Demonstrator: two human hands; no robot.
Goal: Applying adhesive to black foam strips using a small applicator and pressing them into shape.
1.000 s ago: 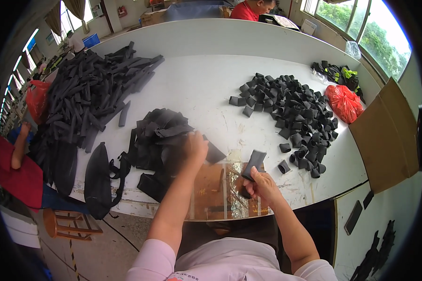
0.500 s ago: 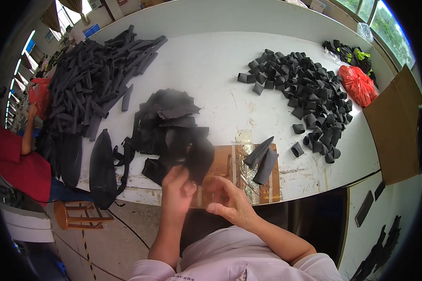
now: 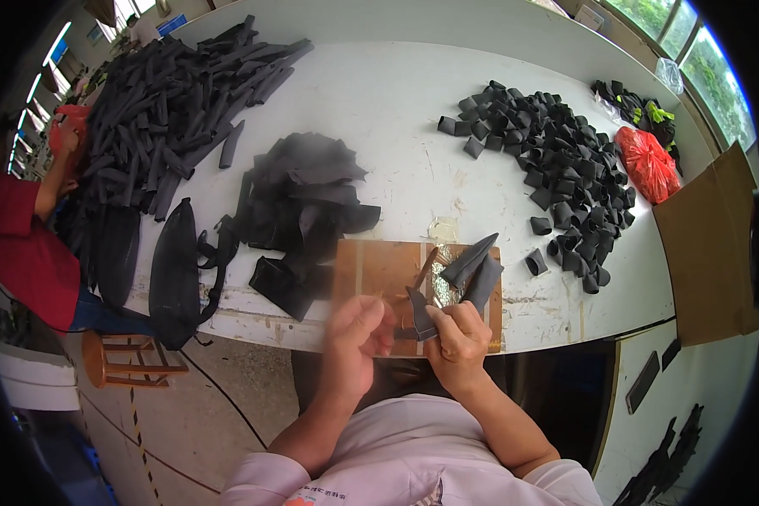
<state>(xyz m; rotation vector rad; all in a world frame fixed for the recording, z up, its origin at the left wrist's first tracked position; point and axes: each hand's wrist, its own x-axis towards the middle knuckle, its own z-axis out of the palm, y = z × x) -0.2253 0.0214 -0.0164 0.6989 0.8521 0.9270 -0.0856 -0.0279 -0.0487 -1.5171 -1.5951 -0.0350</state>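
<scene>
Head view: right hand [image 3: 460,337] pinched on a dark fabric piece [image 3: 422,318] over the brown board [image 3: 388,266] at the bench's [image 3: 396,126] near edge; left hand [image 3: 358,335] just beside it, fingers curled and blurred, cannot tell whether gripping anything. Two folded dark strips [image 3: 471,260] lie on the board beyond the right hand. Judged best: light edge pinch, cloth flat, strips left undisturbed.

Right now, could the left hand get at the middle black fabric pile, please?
Probably yes: the left hand appears empty, and the middle black fabric pile lies ahead and slightly left, with nothing visible blocking the way.
</scene>
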